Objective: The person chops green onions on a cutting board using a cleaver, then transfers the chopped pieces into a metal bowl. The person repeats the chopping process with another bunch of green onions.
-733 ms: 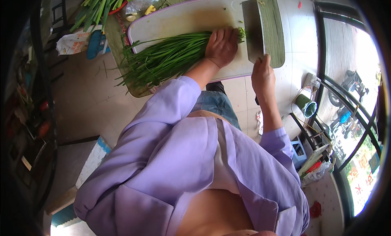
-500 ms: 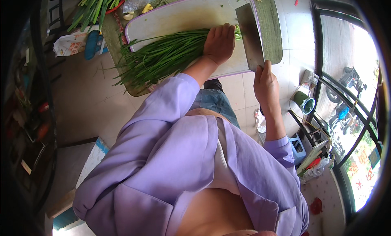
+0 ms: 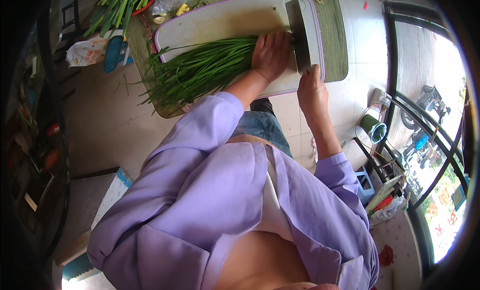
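Note:
A thick bunch of long green garlic chives [image 3: 205,67] lies across a white cutting board [image 3: 210,22] with a purple rim. Its loose leaf ends hang over the board's left and near edges. My left hand [image 3: 271,55] presses on the bunch near its right end, fingers closed over the stalks. My right hand [image 3: 313,90] grips the handle of a broad cleaver [image 3: 299,37]. The blade stands close beside my left fingers, at the stalk ends, its edge out of sight. Whether it touches the board I cannot tell.
The board rests on a greenish wooden table [image 3: 334,45]. At the back left are more green stalks [image 3: 117,10], a clear plastic bag [image 3: 172,1] and small yellowish pieces [image 3: 182,10]. A green bin [image 3: 373,128] and a blue stool [image 3: 365,185] stand to the right.
My right hand has brought the cleaver left, against the stalk ends beside my left hand. The blade now looks narrower and more upright. My left hand stays almost in place.

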The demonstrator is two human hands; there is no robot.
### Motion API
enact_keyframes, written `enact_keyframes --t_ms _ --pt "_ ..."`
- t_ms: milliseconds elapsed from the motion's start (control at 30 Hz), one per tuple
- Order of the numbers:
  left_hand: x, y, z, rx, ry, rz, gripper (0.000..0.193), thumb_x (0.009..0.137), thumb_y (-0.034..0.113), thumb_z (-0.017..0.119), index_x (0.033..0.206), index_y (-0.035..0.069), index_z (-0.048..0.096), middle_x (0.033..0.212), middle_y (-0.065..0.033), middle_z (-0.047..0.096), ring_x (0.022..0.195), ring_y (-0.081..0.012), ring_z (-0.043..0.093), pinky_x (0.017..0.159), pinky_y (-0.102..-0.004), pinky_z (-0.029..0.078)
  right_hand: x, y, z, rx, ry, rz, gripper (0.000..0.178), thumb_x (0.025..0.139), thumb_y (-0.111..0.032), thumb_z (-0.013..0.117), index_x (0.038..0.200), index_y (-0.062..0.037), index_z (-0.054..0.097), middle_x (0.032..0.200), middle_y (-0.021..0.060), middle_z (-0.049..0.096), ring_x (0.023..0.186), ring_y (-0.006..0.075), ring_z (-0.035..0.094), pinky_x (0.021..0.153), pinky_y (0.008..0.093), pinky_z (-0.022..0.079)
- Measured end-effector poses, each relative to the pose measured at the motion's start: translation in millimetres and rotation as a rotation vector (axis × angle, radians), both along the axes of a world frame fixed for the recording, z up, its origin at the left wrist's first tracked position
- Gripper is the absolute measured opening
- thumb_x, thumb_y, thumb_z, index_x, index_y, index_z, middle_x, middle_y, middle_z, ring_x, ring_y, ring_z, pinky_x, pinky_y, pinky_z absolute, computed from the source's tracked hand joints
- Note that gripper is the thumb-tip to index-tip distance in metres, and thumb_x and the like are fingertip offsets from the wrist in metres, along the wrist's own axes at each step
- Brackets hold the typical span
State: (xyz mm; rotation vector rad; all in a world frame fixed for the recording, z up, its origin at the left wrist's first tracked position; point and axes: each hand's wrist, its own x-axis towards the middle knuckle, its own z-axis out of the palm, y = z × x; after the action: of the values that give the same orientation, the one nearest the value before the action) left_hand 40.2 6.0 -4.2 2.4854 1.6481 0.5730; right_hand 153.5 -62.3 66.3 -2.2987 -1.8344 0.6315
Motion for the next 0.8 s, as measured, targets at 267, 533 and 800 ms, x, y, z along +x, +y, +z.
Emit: enact_keyframes --t_ms 267,533,800 --pt "-7 -3 37 -0.075 0.079 -0.001 0.048 0.080 0.018 0.050 0.124 0.001 0.044 0.123 -0.0175 0.045 0.119 -0.0297 0.040 0.107 -0.0489 0.016 4 0 -7 0.062 0.013 0.012 0.015 0.089 -0.016 0.044 0.093 -0.0040 0.036 0.057 0.0229 0.057 0.054 0.0428 0.057 0.047 0.0515 0.045" --pt "-25 -10 7 -0.086 0.118 -0.061 0.065 0.077 0.036 0.061 0.130 0.005 0.039 0.126 -0.0131 0.043 0.122 -0.0287 0.036 0.105 -0.0507 0.017 2 -1 -1 0.067 0.020 0.012 0.015 0.090 -0.015 0.045 0.094 -0.0033 0.036 0.058 0.0231 0.057 0.056 0.0426 0.057 0.048 0.0508 0.044" --pt "-26 -5 10 -0.120 0.089 -0.049 0.053 0.084 0.036 0.052 0.127 0.008 0.040 0.119 -0.0075 0.047 0.112 -0.0229 0.042 0.096 -0.0422 0.029 10 -11 35 0.037 0.033 0.006 0.014 0.091 -0.016 0.043 0.095 -0.0033 0.038 0.059 0.0226 0.057 0.056 0.0422 0.057 0.049 0.0500 0.044"
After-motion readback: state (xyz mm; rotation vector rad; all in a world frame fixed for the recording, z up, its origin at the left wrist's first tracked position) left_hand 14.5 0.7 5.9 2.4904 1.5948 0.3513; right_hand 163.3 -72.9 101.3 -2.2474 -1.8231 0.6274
